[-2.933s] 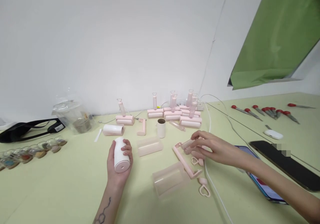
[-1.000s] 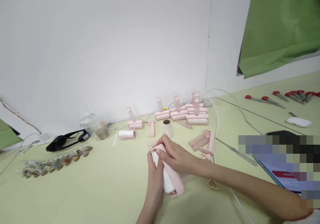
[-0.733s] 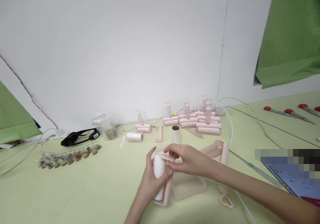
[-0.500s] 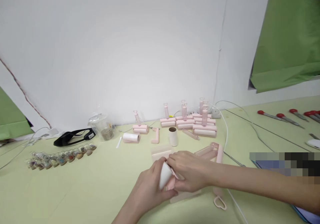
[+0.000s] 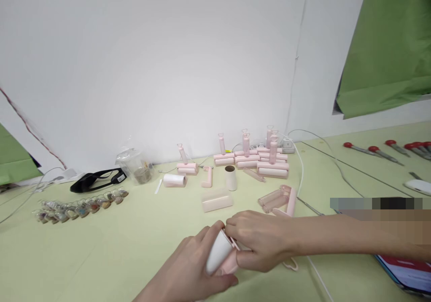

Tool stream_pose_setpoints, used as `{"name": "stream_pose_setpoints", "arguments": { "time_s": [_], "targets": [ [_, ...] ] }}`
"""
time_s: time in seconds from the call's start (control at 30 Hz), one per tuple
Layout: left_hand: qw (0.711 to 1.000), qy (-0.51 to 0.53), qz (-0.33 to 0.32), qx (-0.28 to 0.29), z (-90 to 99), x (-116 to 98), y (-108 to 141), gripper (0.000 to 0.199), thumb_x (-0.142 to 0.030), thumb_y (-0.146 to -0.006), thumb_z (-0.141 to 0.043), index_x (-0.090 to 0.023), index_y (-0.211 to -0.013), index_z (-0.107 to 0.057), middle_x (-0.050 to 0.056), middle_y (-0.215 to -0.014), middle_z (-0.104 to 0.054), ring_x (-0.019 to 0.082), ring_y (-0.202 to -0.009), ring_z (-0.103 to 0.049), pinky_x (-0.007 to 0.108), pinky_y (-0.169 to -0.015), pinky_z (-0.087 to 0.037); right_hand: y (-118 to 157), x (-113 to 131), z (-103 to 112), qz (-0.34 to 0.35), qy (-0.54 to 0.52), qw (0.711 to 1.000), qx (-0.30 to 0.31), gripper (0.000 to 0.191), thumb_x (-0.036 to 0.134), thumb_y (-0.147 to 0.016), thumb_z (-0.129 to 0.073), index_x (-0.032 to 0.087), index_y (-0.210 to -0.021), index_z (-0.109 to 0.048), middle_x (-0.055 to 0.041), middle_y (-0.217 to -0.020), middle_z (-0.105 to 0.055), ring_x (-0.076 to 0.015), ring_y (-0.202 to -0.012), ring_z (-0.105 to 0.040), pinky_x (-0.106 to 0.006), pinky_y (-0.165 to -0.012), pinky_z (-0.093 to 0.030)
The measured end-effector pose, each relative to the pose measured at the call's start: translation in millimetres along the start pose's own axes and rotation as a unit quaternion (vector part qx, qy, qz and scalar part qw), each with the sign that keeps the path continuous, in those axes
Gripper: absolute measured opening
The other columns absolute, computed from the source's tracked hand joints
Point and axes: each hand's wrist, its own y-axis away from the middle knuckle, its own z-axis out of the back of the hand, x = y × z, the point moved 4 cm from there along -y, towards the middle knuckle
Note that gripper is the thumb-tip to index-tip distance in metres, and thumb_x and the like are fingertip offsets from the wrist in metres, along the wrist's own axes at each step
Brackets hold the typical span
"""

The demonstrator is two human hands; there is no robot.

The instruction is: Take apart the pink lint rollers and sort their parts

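Observation:
My left hand [image 5: 193, 261] is wrapped round a lint roller [image 5: 217, 252], whose white sheet roll sits in a pink holder. My right hand [image 5: 259, 241] is closed on the pink end of that same roller, its fingers hiding most of the end piece. Beyond my hands a clear pink cover [image 5: 217, 201] lies on the table. Past it stands an upright white roll [image 5: 230, 178] with a brown core. Pink handle parts [image 5: 274, 198] lie to the right, and a pink bracket [image 5: 207, 177] lies farther back.
Several pink lint rollers [image 5: 272, 169] with upright handles stand by the wall. Another white roll [image 5: 174, 180] lies to their left. Small charms [image 5: 81, 210] are lined up at left, near a plastic cup [image 5: 141, 172] and black strap [image 5: 97, 181]. Red-handled screwdrivers [image 5: 362, 147] lie at right.
Both hands have come slightly lower in view with the lint roller, now clear of the cover behind them. The view itself has shifted a little.

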Motion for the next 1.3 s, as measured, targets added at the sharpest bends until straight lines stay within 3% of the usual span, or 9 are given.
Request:
{"name": "stream_pose_setpoints", "arguments": {
  "time_s": [0.3, 0.43, 0.6, 0.77, 0.9, 0.97, 1.03, 1.17, 1.3],
  "targets": [
    [1.0, -0.003, -0.006, 0.014, 1.6, -8, 6, 0.057, -0.034, -0.067, -0.06, -0.036, -0.117, -0.034, -0.003, -0.103, -0.061, 0.024, -0.082, -0.061, 0.032, -0.065, -0.046, -1, 3, -4, 0.002, -0.073, 0.997, 0.034, 0.012, 0.023, -0.066, -0.048, 0.014, -0.067, -0.057, -0.0042, -0.062, -0.058, -0.0121, -0.049, -0.043, -0.022, -0.044, -0.03],
    [1.0, 0.001, 0.025, -0.018, 5.2, 1, 10, 0.071, -0.031, -0.065, -0.061, -0.033, -0.125, -0.024, -0.001, -0.102, -0.062, 0.025, -0.082, -0.061, 0.032, -0.065, -0.045, -2, -5, 7, -0.053, -0.128, 0.987, 0.082, 0.021, 0.036, -0.072, -0.052, 0.015, -0.071, -0.056, 0.0004, -0.059, -0.054, -0.0099, -0.047, -0.041, -0.021, -0.041, -0.028],
    [0.987, 0.134, 0.03, -0.081, 13.2, 2, 5, 0.039, -0.027, -0.071, -0.056, -0.031, -0.108, -0.043, -0.003, -0.093, -0.063, 0.017, -0.077, -0.06, 0.026, -0.064, -0.046, -3, -24, 20, -0.086, -0.236, 0.965, 0.072, 0.035, 0.051, -0.077, -0.051, 0.016, -0.076, -0.056, 0.0012, -0.067, -0.053, -0.0101, -0.057, -0.047, -0.02, -0.046, -0.033],
    [0.932, 0.271, 0.075, -0.23, 17.8, -3, -10, 0.053, -0.034, -0.074, -0.053, -0.023, -0.119, -0.028, 0.005, -0.101, -0.057, 0.02, -0.085, -0.058, 0.032, -0.071, -0.048, -5, -31, 3, -0.089, -0.468, 0.878, -0.048, 0.034, 0.044, -0.074, -0.059, 0.018, -0.093, -0.05, -0.0016, -0.088, -0.057, -0.0149, -0.082, -0.056, -0.026, -0.067, -0.044],
    [0.939, 0.265, -0.004, -0.221, 5.5, -2, -20, 0.083, -0.025, -0.066, -0.059, -0.022, -0.131, -0.008, 0.012, -0.132, -0.029, 0.025, -0.119, -0.036, 0.04, -0.097, -0.033, 3, -40, 0, -0.116, -0.556, 0.805, -0.17, 0.027, 0.04, -0.077, -0.058, 0.018, -0.089, -0.048, -0.0013, -0.088, -0.057, -0.0156, -0.086, -0.057, -0.028, -0.072, -0.046],
    [0.952, 0.253, -0.002, -0.173, -10.3, 9, -23, 0.105, -0.026, -0.058, -0.068, -0.023, -0.134, 0.004, 0.012, -0.138, -0.015, 0.028, -0.125, -0.023, 0.043, -0.102, -0.025, 11, -44, 6, -0.139, -0.498, 0.83, -0.208, 0.025, 0.039, -0.079, -0.055, 0.018, -0.091, -0.051, -0.0026, -0.091, -0.058, -0.0161, -0.087, -0.057, -0.028, -0.074, -0.045],
    [0.958, 0.263, 0.023, -0.112, -31.5, 24, -27, 0.113, -0.03, -0.051, -0.074, -0.021, -0.134, 0.002, 0.013, -0.137, -0.019, 0.029, -0.123, -0.026, 0.044, -0.101, -0.027, 16, -44, 10, -0.144, -0.407, 0.878, -0.208, 0.025, 0.039, -0.082, -0.051, 0.019, -0.096, -0.055, -0.0036, -0.096, -0.06, -0.0168, -0.089, -0.056, -0.028, -0.075, -0.044],
    [0.953, 0.288, 0.058, -0.072, -62.0, 48, -32, 0.064, -0.027, -0.059, -0.068, -0.018, -0.115, -0.04, 0.007, -0.111, -0.047, 0.024, -0.104, -0.046, 0.037, -0.089, -0.039, 14, -34, -10, -0.11, -0.202, 0.966, -0.12, 0.03, 0.039, -0.087, -0.042, 0.021, -0.108, -0.056, -0.0052, -0.094, -0.061, -0.0183, -0.086, -0.055, -0.028, -0.073, -0.042],
    [0.959, 0.269, 0.052, -0.077, -61.4, 57, -27, 0.044, -0.024, -0.058, -0.068, -0.018, -0.097, -0.049, 0.002, -0.096, -0.049, 0.02, -0.094, -0.048, 0.033, -0.084, -0.041, 3, -26, -33, -0.087, -0.077, 0.991, -0.072, 0.035, 0.04, -0.09, -0.034, 0.023, -0.114, -0.053, -0.0053, -0.085, -0.058, -0.0175, -0.079, -0.054, -0.027, -0.068, -0.041]
  ]
}}
